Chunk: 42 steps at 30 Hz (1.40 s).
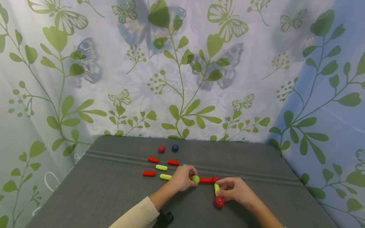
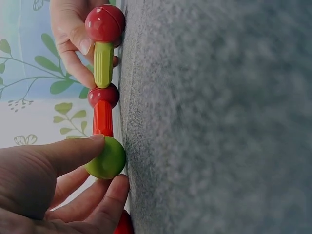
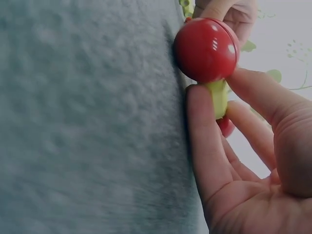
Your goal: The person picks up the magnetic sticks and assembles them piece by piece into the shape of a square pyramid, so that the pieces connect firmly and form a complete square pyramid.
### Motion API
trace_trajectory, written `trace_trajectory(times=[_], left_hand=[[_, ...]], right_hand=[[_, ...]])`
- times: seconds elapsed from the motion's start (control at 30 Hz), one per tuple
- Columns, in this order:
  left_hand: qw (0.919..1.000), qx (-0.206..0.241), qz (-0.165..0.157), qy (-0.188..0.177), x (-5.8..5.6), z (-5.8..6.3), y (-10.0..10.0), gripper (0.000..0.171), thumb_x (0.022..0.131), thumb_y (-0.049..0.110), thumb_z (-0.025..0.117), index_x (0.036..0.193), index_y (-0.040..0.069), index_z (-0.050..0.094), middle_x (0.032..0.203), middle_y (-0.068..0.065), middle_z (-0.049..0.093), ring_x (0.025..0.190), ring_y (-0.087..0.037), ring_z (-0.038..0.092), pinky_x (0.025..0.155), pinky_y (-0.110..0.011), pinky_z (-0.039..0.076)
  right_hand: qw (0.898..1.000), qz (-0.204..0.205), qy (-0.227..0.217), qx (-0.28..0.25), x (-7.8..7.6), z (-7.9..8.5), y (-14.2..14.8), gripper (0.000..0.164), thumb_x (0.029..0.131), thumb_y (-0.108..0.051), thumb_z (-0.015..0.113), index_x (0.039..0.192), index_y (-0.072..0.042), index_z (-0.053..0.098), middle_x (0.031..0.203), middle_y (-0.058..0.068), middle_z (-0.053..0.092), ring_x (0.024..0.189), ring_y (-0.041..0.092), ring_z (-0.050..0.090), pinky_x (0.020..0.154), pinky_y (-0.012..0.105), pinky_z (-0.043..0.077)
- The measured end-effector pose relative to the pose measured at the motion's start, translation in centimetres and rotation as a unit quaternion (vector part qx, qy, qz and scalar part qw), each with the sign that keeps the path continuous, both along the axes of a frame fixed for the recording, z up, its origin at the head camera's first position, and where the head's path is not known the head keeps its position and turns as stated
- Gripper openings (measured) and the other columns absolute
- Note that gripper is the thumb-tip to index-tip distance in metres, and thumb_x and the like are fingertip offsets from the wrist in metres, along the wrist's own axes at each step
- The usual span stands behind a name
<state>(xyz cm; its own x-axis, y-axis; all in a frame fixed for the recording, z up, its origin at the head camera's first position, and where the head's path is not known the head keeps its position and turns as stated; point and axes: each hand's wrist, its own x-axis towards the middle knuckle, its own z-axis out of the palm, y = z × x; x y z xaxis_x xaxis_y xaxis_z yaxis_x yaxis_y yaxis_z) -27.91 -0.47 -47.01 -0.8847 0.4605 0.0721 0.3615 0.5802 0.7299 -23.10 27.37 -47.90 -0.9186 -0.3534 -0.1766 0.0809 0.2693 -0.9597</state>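
A joined chain lies on the grey table: a green ball (image 1: 195, 179), a red rod (image 1: 206, 180), a red ball (image 1: 215, 178), a yellow-green rod (image 1: 217, 189) and a second red ball (image 1: 219, 202). The two rods meet at a corner in the head view. My left hand (image 1: 182, 178) pinches the green ball, thumb on one side and fingers on the other in the left wrist view. With thumb and fingers, my right hand (image 1: 236, 191) grips the yellow-green rod, close by the nearer red ball (image 3: 207, 49).
Left of my hands lie loose red rods (image 1: 149, 173) and yellow-green rods (image 1: 161, 167). Behind them sit a loose red ball (image 1: 161, 149) and a blue ball (image 1: 175, 148). A patterned curtain (image 1: 182, 95) hangs beyond the table (image 1: 114, 183). Something black (image 1: 165, 219) shows below my left sleeve.
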Motion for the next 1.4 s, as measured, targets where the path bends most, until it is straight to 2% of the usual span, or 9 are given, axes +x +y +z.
trace_trajectory(times=[0.2, 0.33, 0.47, 0.57, 0.67, 0.83, 1.07, 1.17, 1.4], left_hand=[[1.0, 0.001, 0.004, 0.004, 0.5, -0.2, -0.6, 0.033, 0.08, 0.009, 0.087, 0.109, 0.011, 0.071, 0.102, -0.001, 0.072, 0.085, -0.013, 0.067, 0.077, -0.027, 0.056], [0.9999, -0.003, 0.014, 0.003, 1.3, -0.1, -1.4, 0.034, 0.08, 0.008, 0.087, 0.108, 0.011, 0.068, 0.099, -0.002, 0.067, 0.084, -0.013, 0.065, 0.075, -0.027, 0.054], [1.0, -0.006, 0.002, 0.007, 2.2, 0.0, -2.0, 0.031, 0.08, 0.008, 0.087, 0.104, 0.009, 0.067, 0.091, -0.002, 0.064, 0.078, -0.008, 0.06, 0.072, -0.025, 0.051], [0.9998, -0.005, -0.017, 0.002, 3.0, 0.2, -2.4, 0.029, 0.08, 0.007, 0.086, 0.102, 0.009, 0.067, 0.088, -0.002, 0.063, 0.075, -0.005, 0.058, 0.07, -0.022, 0.049], [0.9994, -0.003, -0.033, -0.012, 3.8, 0.3, -2.7, 0.028, 0.081, 0.007, 0.086, 0.101, 0.009, 0.067, 0.087, 0.0, 0.064, 0.075, -0.004, 0.057, 0.07, -0.021, 0.048], [0.9976, 0.001, -0.059, -0.036, 4.7, 0.4, -3.1, 0.025, 0.082, 0.009, 0.085, 0.101, 0.01, 0.069, 0.088, 0.003, 0.066, 0.076, -0.003, 0.058, 0.071, -0.02, 0.05], [0.9931, 0.014, -0.082, -0.083, 5.2, 0.7, -3.3, 0.024, 0.084, 0.015, 0.084, 0.104, 0.012, 0.072, 0.094, 0.004, 0.069, 0.082, -0.005, 0.062, 0.073, -0.02, 0.052], [0.9919, 0.023, -0.086, -0.09, 5.5, 0.9, -3.3, 0.024, 0.084, 0.016, 0.085, 0.104, 0.011, 0.073, 0.094, 0.002, 0.069, 0.083, -0.006, 0.063, 0.073, -0.02, 0.052], [0.9902, 0.029, -0.097, -0.097, 5.7, 0.5, -3.4, 0.026, 0.084, 0.021, 0.085, 0.107, 0.011, 0.074, 0.097, 0.005, 0.069, 0.085, -0.005, 0.064, 0.074, -0.018, 0.053]], right_hand=[[0.997, -0.039, 0.054, 0.048, -0.7, 0.8, 0.2, 0.037, 0.088, -0.019, 0.082, 0.116, 0.003, 0.073, 0.092, 0.009, 0.072, 0.08, 0.02, 0.073, 0.07, 0.037, 0.063], [0.992, -0.048, 0.094, 0.075, -1.6, 1.1, 0.0, 0.033, 0.091, -0.022, 0.079, 0.115, 0.0, 0.073, 0.109, 0.017, 0.075, 0.086, 0.021, 0.073, 0.071, 0.034, 0.063], [0.988, 0.003, 0.117, 0.099, -2.4, 1.0, 0.0, 0.038, 0.096, -0.017, 0.073, 0.128, 0.002, 0.067, 0.123, 0.022, 0.071, 0.088, 0.019, 0.073, 0.071, 0.032, 0.061], [0.985, 0.042, 0.12, 0.119, -2.8, 0.9, 0.0, 0.038, 0.098, -0.013, 0.069, 0.133, 0.002, 0.065, 0.118, 0.02, 0.072, 0.084, 0.018, 0.071, 0.069, 0.031, 0.059], [0.982, 0.057, 0.121, 0.135, -2.9, 1.0, -0.1, 0.036, 0.097, -0.013, 0.069, 0.131, 0.0, 0.067, 0.112, 0.016, 0.075, 0.081, 0.018, 0.07, 0.067, 0.03, 0.058], [0.981, 0.047, 0.123, 0.142, -2.3, 1.1, -0.4, 0.034, 0.094, -0.017, 0.074, 0.125, -0.003, 0.071, 0.108, 0.013, 0.076, 0.082, 0.018, 0.071, 0.066, 0.029, 0.057], [0.985, 0.042, 0.118, 0.121, -0.8, 1.0, -0.8, 0.031, 0.092, -0.018, 0.077, 0.12, -0.005, 0.074, 0.11, 0.013, 0.076, 0.081, 0.009, 0.069, 0.065, 0.023, 0.054], [0.985, 0.039, 0.121, 0.12, -0.2, 0.9, -1.0, 0.028, 0.091, -0.019, 0.078, 0.115, -0.006, 0.075, 0.102, 0.011, 0.077, 0.075, 0.007, 0.065, 0.062, 0.023, 0.052], [0.988, 0.031, 0.11, 0.101, 1.1, 0.9, -1.8, 0.027, 0.09, -0.02, 0.079, 0.11, -0.004, 0.074, 0.09, 0.01, 0.077, 0.072, 0.013, 0.07, 0.063, 0.029, 0.058]])
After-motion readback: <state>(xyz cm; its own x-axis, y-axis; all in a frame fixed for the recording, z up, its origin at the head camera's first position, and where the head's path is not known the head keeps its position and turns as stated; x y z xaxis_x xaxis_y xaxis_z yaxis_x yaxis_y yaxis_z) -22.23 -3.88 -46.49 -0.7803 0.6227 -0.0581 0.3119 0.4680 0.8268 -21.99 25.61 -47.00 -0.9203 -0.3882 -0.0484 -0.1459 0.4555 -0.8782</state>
